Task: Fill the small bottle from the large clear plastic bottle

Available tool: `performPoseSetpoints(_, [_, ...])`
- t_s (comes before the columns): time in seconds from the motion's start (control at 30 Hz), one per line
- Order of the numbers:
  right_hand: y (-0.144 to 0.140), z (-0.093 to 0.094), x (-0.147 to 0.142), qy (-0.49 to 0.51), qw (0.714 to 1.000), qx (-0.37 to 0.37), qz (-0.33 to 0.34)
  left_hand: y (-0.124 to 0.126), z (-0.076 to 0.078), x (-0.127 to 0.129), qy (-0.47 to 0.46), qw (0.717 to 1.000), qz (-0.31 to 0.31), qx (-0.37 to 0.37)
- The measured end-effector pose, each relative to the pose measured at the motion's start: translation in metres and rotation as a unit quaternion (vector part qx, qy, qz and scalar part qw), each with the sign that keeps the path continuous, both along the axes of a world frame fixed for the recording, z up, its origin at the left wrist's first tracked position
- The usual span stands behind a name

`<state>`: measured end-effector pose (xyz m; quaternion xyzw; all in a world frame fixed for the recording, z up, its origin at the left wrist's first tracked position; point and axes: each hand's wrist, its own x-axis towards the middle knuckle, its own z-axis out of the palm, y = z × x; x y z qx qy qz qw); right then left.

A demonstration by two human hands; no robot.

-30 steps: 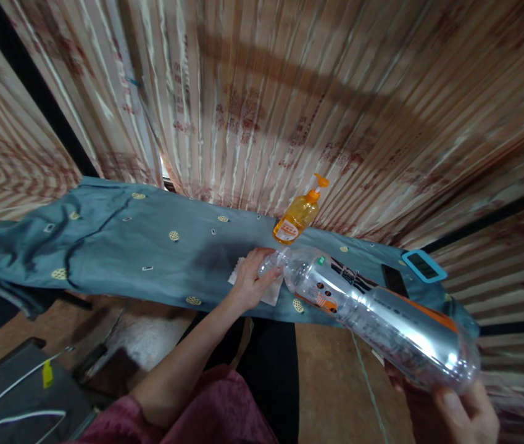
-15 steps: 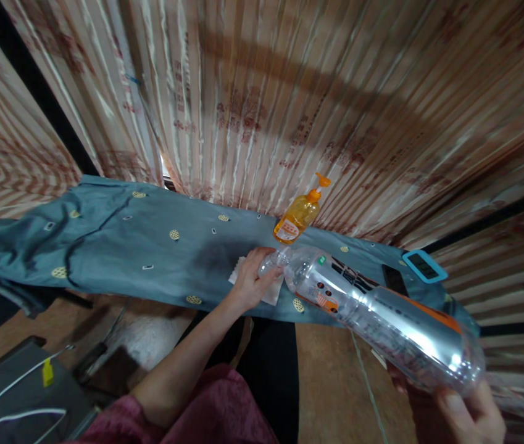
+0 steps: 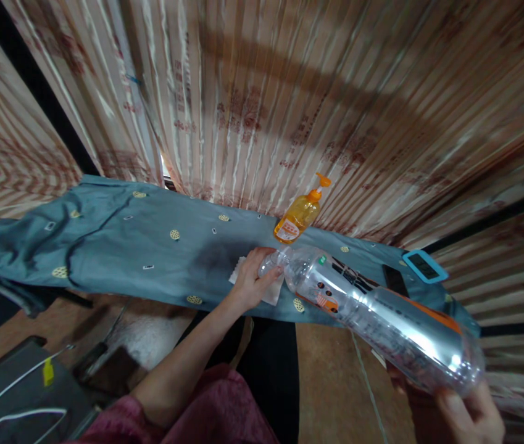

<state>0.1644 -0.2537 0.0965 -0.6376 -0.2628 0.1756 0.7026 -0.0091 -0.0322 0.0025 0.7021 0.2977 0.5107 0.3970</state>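
My right hand [image 3: 465, 410] grips the base of a large clear plastic bottle [image 3: 377, 317], which lies tilted with its mouth pointing down to the left. The mouth meets a white cloth [image 3: 268, 290] that my left hand [image 3: 252, 280] holds bunched on the blue-grey patterned garment [image 3: 127, 246]. A dark wet patch [image 3: 220, 253] shows on the garment just left of the cloth. An orange pump bottle [image 3: 296, 216] stands behind the cloth, close to the curtain.
A striped curtain [image 3: 289, 92] hangs right behind the garment-covered board. A blue-framed device [image 3: 423, 265] and a dark phone [image 3: 394, 280] lie at the right end. A dark case with white cables [image 3: 16, 407] sits on the floor at lower left.
Almost nothing has moved; the bottle's base and my right hand have shifted very slightly to the right.
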Motion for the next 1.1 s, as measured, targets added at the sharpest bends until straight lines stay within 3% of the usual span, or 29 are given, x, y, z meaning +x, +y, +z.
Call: performPoseSetpoints(1.1, [-0.003, -0.008, 0.01, -0.029, 0.999, -0.018, -0.007, 0.0, -0.001, -0.001, -0.005, 1.0, 0.003, -0.002])
